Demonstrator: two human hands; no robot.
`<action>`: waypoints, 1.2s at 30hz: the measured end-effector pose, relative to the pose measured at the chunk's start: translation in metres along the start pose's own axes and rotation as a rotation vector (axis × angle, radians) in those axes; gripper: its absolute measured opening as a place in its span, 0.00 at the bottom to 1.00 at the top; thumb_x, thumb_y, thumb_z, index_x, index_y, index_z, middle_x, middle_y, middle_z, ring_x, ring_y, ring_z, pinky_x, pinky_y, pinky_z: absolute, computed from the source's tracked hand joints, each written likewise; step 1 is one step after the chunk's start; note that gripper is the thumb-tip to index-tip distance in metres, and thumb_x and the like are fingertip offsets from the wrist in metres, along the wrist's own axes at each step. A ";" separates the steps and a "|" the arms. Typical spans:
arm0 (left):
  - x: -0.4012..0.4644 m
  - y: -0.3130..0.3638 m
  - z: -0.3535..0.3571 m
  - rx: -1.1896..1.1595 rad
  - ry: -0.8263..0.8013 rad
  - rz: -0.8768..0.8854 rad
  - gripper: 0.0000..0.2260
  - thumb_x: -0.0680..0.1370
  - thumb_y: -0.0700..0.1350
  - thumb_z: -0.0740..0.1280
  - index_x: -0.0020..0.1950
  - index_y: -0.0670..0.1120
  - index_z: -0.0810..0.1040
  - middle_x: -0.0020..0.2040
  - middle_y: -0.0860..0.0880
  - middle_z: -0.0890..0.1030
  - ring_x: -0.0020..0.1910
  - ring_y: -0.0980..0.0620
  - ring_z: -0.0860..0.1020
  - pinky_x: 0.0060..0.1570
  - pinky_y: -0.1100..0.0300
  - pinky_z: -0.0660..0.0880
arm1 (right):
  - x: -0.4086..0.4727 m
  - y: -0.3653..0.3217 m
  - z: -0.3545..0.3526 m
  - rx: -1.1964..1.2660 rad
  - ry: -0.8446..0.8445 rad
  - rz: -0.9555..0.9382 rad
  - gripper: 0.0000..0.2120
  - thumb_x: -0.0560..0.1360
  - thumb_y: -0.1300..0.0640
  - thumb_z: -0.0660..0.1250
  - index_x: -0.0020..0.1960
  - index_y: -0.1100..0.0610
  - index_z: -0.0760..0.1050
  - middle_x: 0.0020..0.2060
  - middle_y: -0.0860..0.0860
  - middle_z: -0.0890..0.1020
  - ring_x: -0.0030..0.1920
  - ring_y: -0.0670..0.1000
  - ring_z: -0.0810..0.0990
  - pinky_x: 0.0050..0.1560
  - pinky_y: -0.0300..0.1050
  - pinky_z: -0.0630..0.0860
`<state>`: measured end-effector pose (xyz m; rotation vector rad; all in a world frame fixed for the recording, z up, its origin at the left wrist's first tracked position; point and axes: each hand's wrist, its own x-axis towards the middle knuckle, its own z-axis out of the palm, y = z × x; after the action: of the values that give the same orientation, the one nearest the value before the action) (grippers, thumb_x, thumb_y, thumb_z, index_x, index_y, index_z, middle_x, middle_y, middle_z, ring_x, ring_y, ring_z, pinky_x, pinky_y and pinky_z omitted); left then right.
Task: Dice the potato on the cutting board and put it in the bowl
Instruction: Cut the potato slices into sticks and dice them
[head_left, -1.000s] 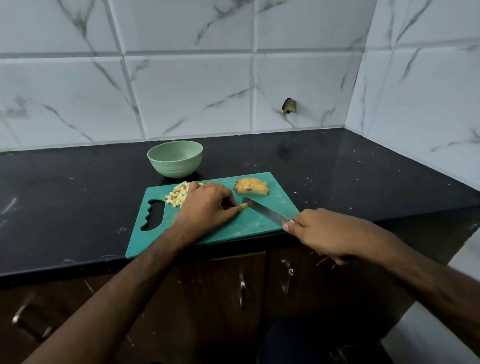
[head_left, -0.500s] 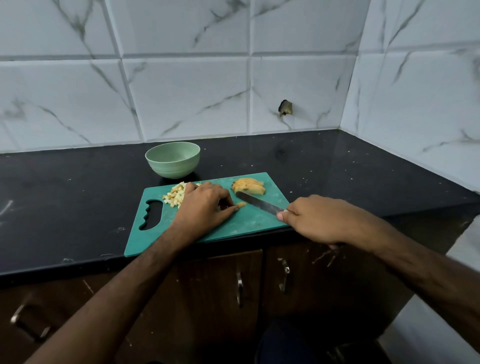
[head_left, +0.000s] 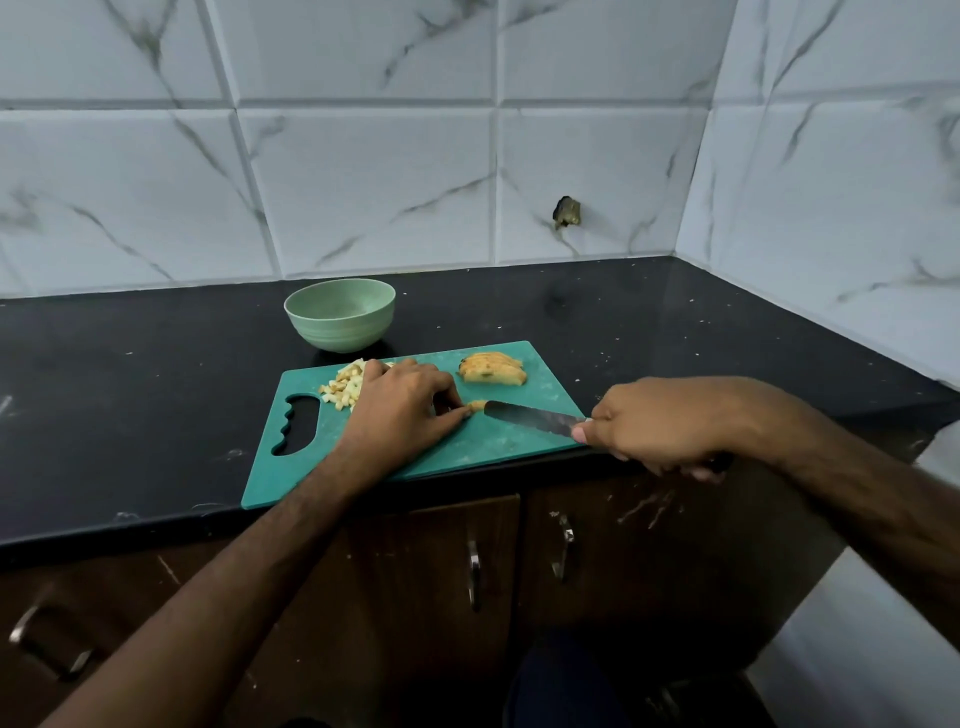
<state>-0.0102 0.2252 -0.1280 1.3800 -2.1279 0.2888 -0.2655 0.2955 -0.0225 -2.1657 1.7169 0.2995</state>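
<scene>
A small potato piece (head_left: 477, 404) lies near the middle of the cutting board (head_left: 483, 447), pinned at its left end by the fingertips of the left hand (head_left: 402, 410), whose fingers curl down onto it. The knife (head_left: 535, 419) lies low over the board with its tip right at the piece's free end; the right hand (head_left: 662, 426) is wrapped around the handle at the board's right edge.

The step in hand looks like cross-cutting this strip into cubes. To do it well, keep the left fingertips tucked back from the blade, since little potato shows between them and the edge, and bring the blade down squarely so the cubes match.

Behind the left hand, toward the board's far left, sits the diced pile (head_left: 345, 389). The sliced potato half (head_left: 492, 369) waits at the board's far edge. The green bowl (head_left: 340, 319) stands on the counter (head_left: 675, 332) just beyond the board and looks empty, so the transfer has not begun.
</scene>
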 end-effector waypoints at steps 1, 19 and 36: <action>0.000 0.000 0.000 -0.003 -0.004 -0.001 0.11 0.76 0.61 0.70 0.41 0.55 0.80 0.38 0.59 0.79 0.42 0.58 0.73 0.45 0.54 0.58 | 0.000 -0.001 -0.001 0.002 0.026 -0.010 0.22 0.86 0.42 0.53 0.44 0.58 0.71 0.32 0.57 0.78 0.18 0.50 0.72 0.29 0.43 0.75; -0.002 0.000 -0.001 -0.004 0.006 0.009 0.10 0.76 0.59 0.70 0.43 0.55 0.82 0.38 0.59 0.78 0.43 0.57 0.73 0.46 0.54 0.60 | 0.004 -0.009 0.013 0.016 -0.008 0.008 0.23 0.85 0.42 0.53 0.51 0.61 0.74 0.32 0.57 0.79 0.20 0.51 0.73 0.27 0.42 0.74; -0.008 0.001 -0.007 0.029 -0.043 -0.085 0.09 0.76 0.59 0.70 0.41 0.57 0.75 0.40 0.59 0.76 0.46 0.56 0.72 0.49 0.52 0.61 | 0.017 -0.026 0.039 -0.154 0.248 -0.032 0.22 0.85 0.39 0.48 0.46 0.51 0.73 0.36 0.50 0.80 0.24 0.46 0.78 0.30 0.41 0.71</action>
<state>-0.0058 0.2347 -0.1268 1.5010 -2.1007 0.2593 -0.2336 0.3013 -0.0609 -2.4269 1.8404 0.1647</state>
